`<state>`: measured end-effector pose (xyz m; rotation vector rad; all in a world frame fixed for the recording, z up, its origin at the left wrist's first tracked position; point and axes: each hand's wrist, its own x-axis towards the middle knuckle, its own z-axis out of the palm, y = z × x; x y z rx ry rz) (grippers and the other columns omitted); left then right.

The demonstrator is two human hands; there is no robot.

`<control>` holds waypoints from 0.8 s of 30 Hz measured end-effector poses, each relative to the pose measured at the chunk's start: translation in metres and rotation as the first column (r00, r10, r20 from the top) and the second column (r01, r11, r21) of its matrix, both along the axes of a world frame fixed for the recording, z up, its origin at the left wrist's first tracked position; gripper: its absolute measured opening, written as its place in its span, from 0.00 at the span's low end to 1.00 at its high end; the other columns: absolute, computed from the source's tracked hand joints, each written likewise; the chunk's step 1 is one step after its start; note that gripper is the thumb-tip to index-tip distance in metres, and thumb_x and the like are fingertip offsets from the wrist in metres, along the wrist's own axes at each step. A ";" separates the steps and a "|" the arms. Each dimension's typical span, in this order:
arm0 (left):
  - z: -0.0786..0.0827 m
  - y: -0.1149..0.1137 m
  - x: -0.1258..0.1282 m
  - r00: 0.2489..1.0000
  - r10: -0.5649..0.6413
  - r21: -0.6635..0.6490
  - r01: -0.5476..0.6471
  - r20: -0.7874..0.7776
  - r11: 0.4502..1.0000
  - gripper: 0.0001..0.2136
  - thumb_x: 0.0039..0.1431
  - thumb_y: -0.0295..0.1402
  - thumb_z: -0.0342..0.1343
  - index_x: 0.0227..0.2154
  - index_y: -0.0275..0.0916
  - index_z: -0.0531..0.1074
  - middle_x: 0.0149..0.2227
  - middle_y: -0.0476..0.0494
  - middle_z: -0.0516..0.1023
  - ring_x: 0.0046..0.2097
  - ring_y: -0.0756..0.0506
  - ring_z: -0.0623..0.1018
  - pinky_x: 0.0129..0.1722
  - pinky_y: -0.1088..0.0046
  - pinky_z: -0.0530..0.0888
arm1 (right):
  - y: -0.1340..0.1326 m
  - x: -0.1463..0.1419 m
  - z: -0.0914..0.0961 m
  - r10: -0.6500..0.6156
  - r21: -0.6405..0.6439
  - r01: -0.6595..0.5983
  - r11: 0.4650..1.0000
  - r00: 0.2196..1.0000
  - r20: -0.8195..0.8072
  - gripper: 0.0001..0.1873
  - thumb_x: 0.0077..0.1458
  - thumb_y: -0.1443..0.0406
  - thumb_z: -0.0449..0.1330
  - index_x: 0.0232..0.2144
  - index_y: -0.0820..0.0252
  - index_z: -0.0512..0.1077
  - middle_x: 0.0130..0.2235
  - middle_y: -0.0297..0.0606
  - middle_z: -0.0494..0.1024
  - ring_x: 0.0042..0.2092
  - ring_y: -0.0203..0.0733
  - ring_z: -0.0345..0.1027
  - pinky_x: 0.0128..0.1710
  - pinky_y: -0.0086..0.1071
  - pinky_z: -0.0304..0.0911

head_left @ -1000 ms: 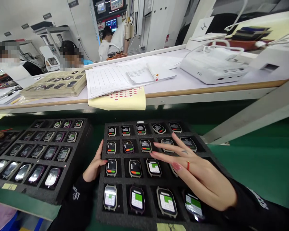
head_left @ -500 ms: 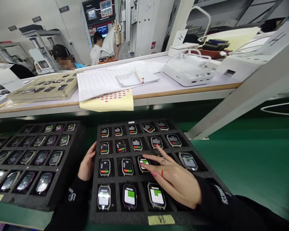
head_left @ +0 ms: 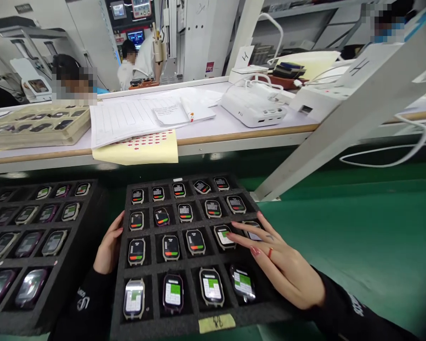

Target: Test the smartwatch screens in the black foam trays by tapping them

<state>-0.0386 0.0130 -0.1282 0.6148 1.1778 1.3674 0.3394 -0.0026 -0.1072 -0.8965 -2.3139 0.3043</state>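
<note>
A dark foam tray (head_left: pixel 184 327) holds rows of square smartwatches with lit screens. At its left side, my left hand (head_left: pixel 108 246) grips the edge with bent fingers, some of them hidden. Over the tray's right part, my right hand (head_left: pixel 284 260) is spread open. Its fingertip touches the screen of a smartwatch (head_left: pixel 225 236) in the third row, which shows white and green. Left of that one, another smartwatch (head_left: pixel 196 242) displays dark with a red-green bar. Partly behind my right fingers lies a smartwatch (head_left: pixel 252 230). In the front row, a smartwatch (head_left: pixel 243 282) is tilted in its slot.
A second foam tray (head_left: pixel 81 265) of watches stands to the left. Behind is a raised shelf with papers (head_left: pixel 124 118), a yellow sheet (head_left: pixel 138 152), a cream tray (head_left: pixel 71 132) and a white device (head_left: pixel 252 106). A slanted white post (head_left: pixel 326 123) rises at right. Other people sit beyond.
My right hand has moved one watch to the right along the third row. The watch it left now shows a dark screen with a red-green bar. My left hand stays at the tray's edge.
</note>
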 end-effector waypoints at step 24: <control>0.003 0.002 0.001 0.993 0.009 -0.060 -0.016 -0.116 0.998 0.26 0.52 0.38 0.59 0.56 0.42 0.71 0.61 0.47 0.70 0.67 0.34 0.59 0.67 0.56 0.56 | -0.019 0.022 -0.009 -0.321 0.076 0.333 0.940 0.937 -0.141 0.22 0.65 0.75 0.46 0.57 0.57 0.68 0.48 0.41 0.78 0.56 0.51 0.67 0.65 0.60 0.44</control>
